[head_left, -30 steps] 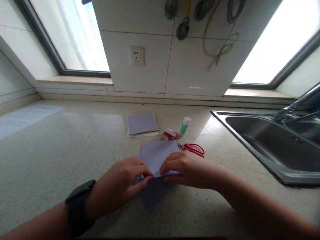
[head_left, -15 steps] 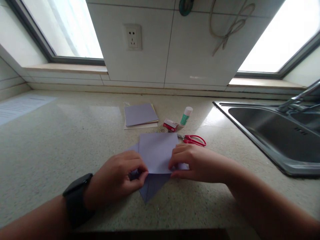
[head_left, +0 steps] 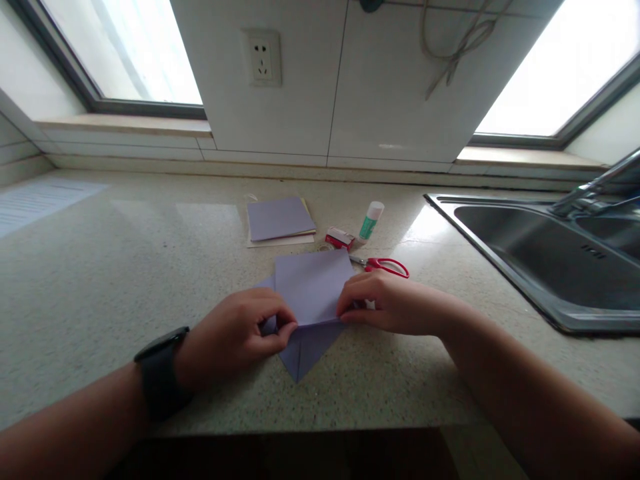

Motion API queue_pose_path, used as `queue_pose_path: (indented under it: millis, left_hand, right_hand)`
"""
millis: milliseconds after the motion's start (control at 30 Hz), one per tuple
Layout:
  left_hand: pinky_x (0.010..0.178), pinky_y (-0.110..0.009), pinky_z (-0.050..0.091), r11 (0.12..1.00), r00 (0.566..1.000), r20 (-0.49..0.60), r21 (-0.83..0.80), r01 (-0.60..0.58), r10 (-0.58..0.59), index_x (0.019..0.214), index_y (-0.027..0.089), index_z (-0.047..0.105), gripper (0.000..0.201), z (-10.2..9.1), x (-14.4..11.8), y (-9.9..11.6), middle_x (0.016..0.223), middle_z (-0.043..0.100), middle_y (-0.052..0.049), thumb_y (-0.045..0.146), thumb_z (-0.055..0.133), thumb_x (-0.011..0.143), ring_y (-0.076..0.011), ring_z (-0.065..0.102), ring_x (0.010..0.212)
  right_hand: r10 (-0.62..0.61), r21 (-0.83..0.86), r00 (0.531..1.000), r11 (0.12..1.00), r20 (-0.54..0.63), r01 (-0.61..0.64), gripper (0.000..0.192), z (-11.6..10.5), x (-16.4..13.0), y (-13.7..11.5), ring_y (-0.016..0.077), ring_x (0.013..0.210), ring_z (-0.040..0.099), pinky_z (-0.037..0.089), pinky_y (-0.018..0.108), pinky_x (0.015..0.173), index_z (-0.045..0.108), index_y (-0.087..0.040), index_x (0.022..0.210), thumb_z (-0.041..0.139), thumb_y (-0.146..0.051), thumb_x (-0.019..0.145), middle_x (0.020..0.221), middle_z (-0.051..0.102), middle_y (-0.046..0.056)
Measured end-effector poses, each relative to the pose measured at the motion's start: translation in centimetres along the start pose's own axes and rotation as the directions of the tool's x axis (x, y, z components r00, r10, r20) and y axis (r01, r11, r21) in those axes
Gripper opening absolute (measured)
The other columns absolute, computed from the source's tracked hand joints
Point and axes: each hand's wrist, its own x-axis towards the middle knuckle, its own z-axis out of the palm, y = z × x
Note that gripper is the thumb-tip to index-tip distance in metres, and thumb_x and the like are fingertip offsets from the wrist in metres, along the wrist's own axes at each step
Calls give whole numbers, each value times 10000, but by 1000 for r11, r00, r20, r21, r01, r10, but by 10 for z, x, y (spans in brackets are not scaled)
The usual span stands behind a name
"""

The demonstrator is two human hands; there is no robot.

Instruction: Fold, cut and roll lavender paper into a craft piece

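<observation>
A folded sheet of purple paper (head_left: 314,283) lies between my hands, its square part raised over a layer with a creased triangular point (head_left: 303,357) toward me. My left hand (head_left: 250,327), below a black wristwatch (head_left: 163,373), pinches the near left corner of the square between thumb and fingers. At the near right corner my right hand (head_left: 385,303) is closed on the same edge, fingers on top and thumb in front. Just beyond the right hand lie red-handled scissors (head_left: 383,265), their blade tips partly hidden by the paper.
Behind the paper are a small red-and-white box (head_left: 340,238), a glue stick (head_left: 371,221) standing tilted in view, and a stack of coloured paper (head_left: 281,219). A steel sink (head_left: 530,267) is at the right. A printed sheet (head_left: 45,200) lies far left.
The view has tipped down slightly, so everything sits higher in it. My right thumb has come up to the paper's near edge, closing against the fingers. The left pinch stays.
</observation>
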Motion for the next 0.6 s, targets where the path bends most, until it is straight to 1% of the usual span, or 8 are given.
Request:
queue_pose_path:
  millis: [167, 367, 600]
  left_hand:
    - [672, -257, 401, 998, 999, 27, -33, 45, -44, 933, 223, 742, 122, -2, 2, -4, 819, 694, 17, 280, 635, 931, -123, 586, 726]
    - [720, -268, 418, 998, 998, 45, -41, 52, -50, 948, 219, 736, 147, -3, 4, -5, 855, 704, 11, 297, 612, 952, -133, 605, 776]
    - [700, -276, 407, 999, 997, 68, -24, 33, -32, 939, 235, 731, 136, -1, 3, -7, 838, 686, 13, 315, 621, 940, -138, 584, 754]
  right_hand:
    - [16, -42, 999, 999, -37, -18, 81, 0, 0, 0, 125, 789, 635, 453, 241, 719, 696, -211, 977, 653, -166, 926, 901, 711, -4]
    - [-53, -52, 996, 997, -68, 50, 114, 1, 0, -1, 124, 829, 629, 455, 240, 753, 700, -204, 957, 636, -117, 922, 922, 693, 6]
    - [-82, -48, 995, 996, -60, 79, 107, 2, 0, 1, 105, 743, 625, 467, 229, 709, 743, -208, 962, 673, -152, 904, 878, 684, 2]
